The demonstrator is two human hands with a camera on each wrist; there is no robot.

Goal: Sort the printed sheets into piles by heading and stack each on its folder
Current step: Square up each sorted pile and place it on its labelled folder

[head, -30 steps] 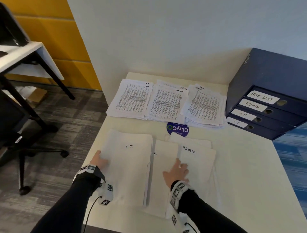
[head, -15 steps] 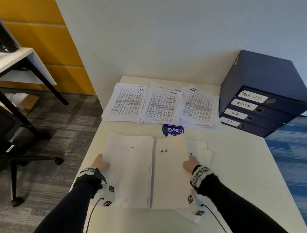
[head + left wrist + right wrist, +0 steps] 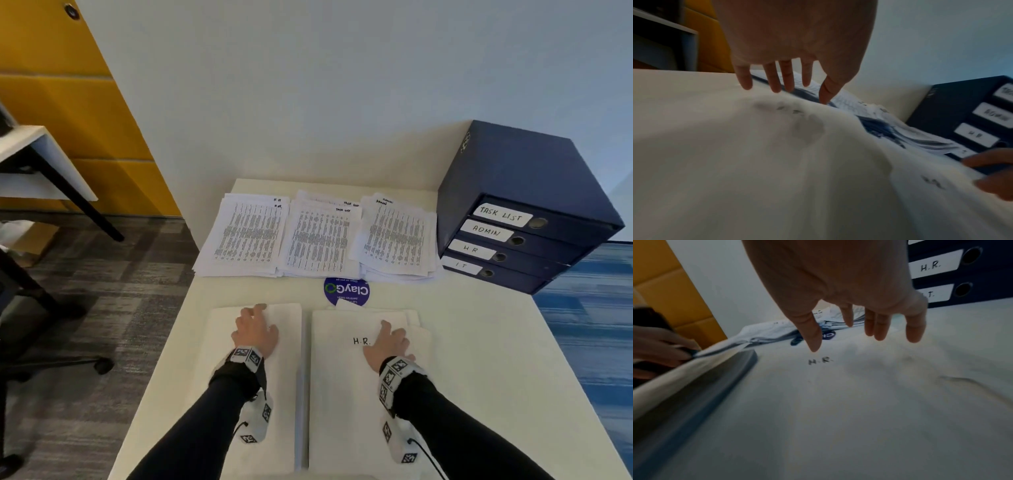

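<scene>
left hand [image 3: 255, 330] lies flat, fingers spread, on the left folder [image 3: 236, 394]; right hand [image 3: 388, 342] lies flat, fingers straight, on the h.r. folder [image 3: 342, 394]. three piles of printed sheets [image 3: 320, 236] sit on the counter [image 3: 479, 359] beyond both hands.

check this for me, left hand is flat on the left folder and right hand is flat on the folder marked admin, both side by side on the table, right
Nearly. The right hand lies on the folder marked H.R., not ADMIN; the head view and the right wrist view both show that lettering beside the fingers. The rest holds: the left hand is flat on the left folder, and the two folders lie side by side on the table.
</scene>
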